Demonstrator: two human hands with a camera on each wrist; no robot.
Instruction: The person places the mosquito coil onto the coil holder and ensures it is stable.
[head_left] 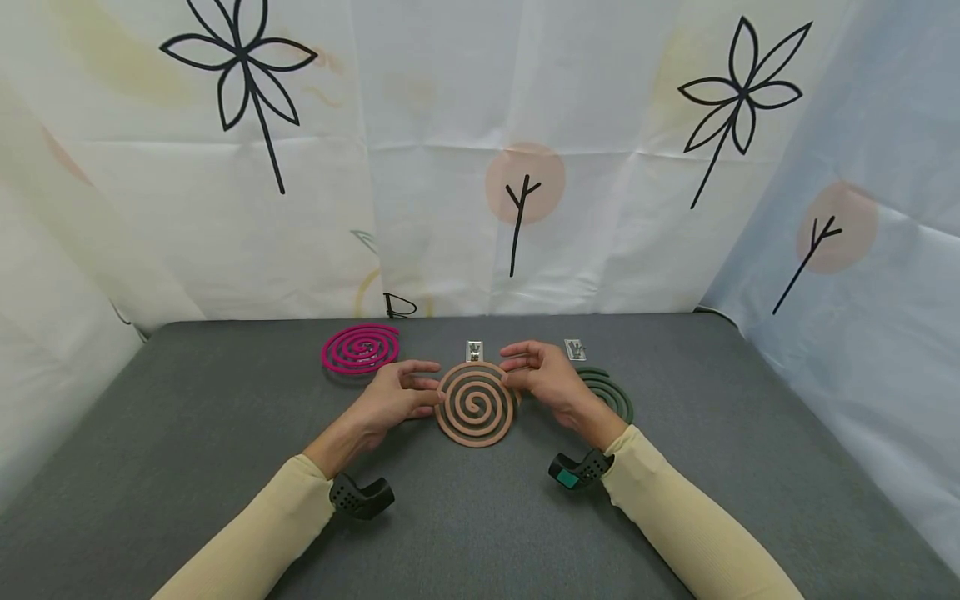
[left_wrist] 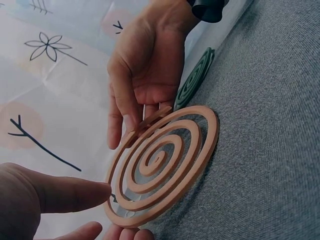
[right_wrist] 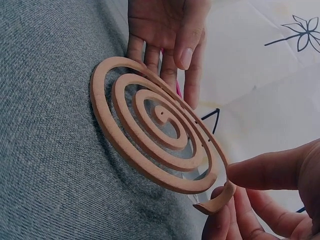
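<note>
A tan mosquito coil (head_left: 475, 447) is held tilted above the grey table, between both hands. My left hand (head_left: 397, 397) holds its left edge, with the thumb (left_wrist: 75, 195) at the rim and fingertips (left_wrist: 129, 234) below it. On the other side my right hand (head_left: 551, 379) pinches the outer end of the spiral between thumb (right_wrist: 265, 167) and fingers. The green mosquito coil (head_left: 617, 393) lies partly hidden behind the right hand and wrist. Beyond the left hand, a pink mosquito coil (head_left: 327, 354) sits at the back of the table.
Two small silvery metal pieces (head_left: 575, 349), probably coil stands, lie near the table's back edge, one just behind the tan coil. The grey cloth-covered table (head_left: 465, 533) ends at a white patterned curtain (head_left: 435, 192) at the back and sides. A dark camera band sits on each wrist.
</note>
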